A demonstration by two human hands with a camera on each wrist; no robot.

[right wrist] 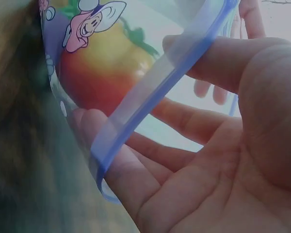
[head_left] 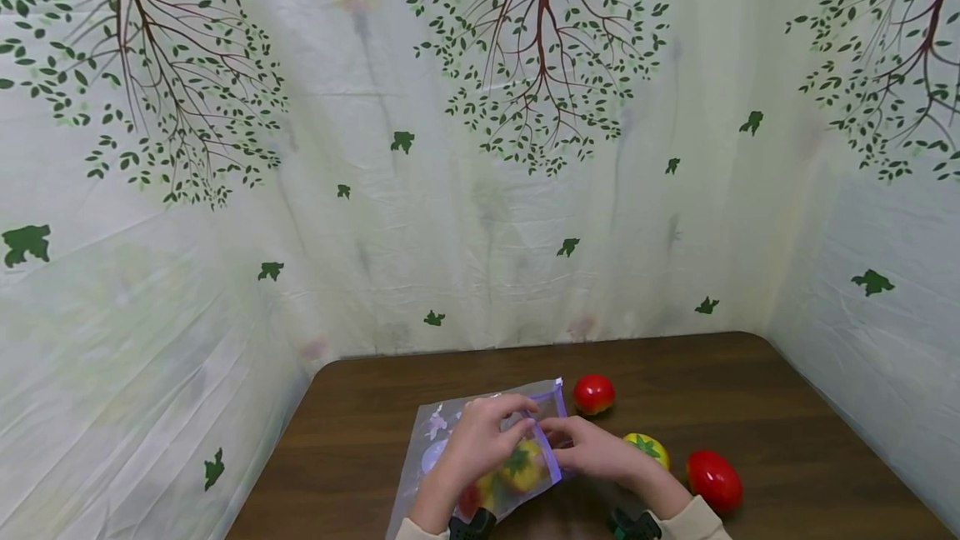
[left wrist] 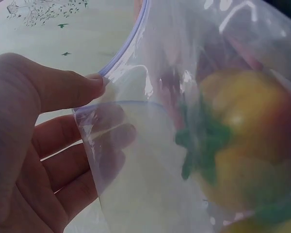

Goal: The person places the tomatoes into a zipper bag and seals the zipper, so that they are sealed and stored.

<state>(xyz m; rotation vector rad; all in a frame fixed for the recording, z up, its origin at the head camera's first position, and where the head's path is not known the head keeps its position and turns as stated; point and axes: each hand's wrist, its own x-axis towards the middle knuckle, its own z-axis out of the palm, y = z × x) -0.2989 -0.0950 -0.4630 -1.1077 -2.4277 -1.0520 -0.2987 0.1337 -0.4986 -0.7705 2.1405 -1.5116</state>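
The clear zip bag (head_left: 430, 432) with a purple rim lies on the table, red and yellow-green toy fruit (head_left: 522, 467) inside it. At its mouth, my left hand (head_left: 486, 438) pinches the rim; the left wrist view shows the thumb (left wrist: 70, 90) on one side of the film and fingers behind it. My right hand (head_left: 592, 447) reaches into the mouth from the right. In the right wrist view its fingers are spread, several tips showing through the film beside a red-yellow fruit (right wrist: 102, 70), not gripping it.
On the brown table (head_left: 360, 432), a red round fruit (head_left: 594, 394) stands behind the right hand. A yellow-green fruit (head_left: 649, 448) is partly hidden by the right forearm, and a larger red one (head_left: 714, 481) lies farther right. A leaf-patterned curtain (head_left: 495, 273) hangs behind the table.
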